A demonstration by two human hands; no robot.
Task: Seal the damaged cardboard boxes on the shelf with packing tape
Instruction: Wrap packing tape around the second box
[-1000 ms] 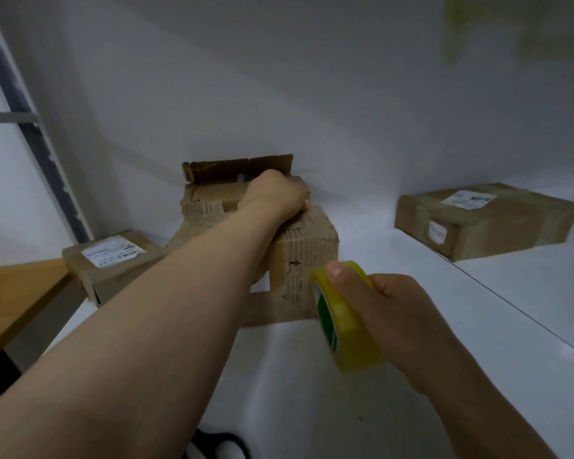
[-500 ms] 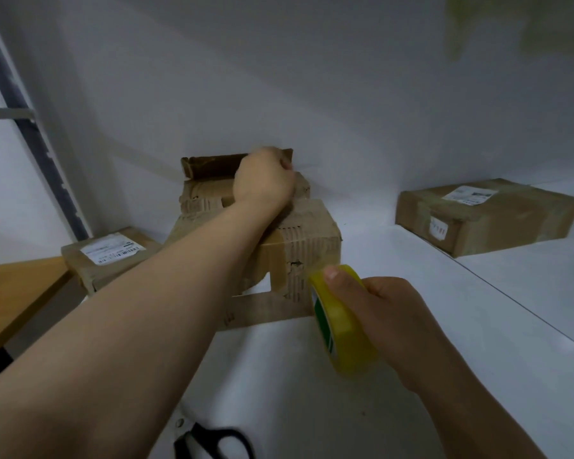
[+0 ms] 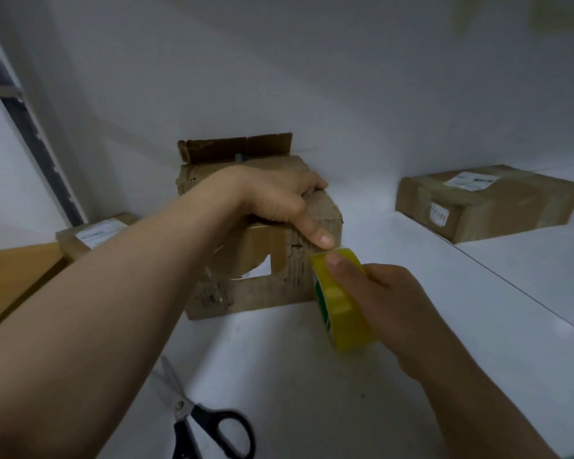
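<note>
Here the left hand [image 3: 272, 200] curls its fingers over the box [image 3: 256, 293], thumb seemingly pressing its corner; fingers of the right hand [image 3: 391, 306] grip the roll [image 3: 345, 316]

**Yellow tape, brown card, white shelf**

The tape roll [image 3: 342, 303] is bright yellow with a green band on its side face. The damaged box [image 3: 259, 293] is dull brown, and its torn patches show ribbed corrugation. The right-hand box [image 3: 497, 207] and the left-hand box [image 3: 77, 238] are brown with white, dark-printed labels. The scissors [image 3: 212, 429] have black handles and silver blades. The shelf [image 3: 312, 376] is white.
</note>
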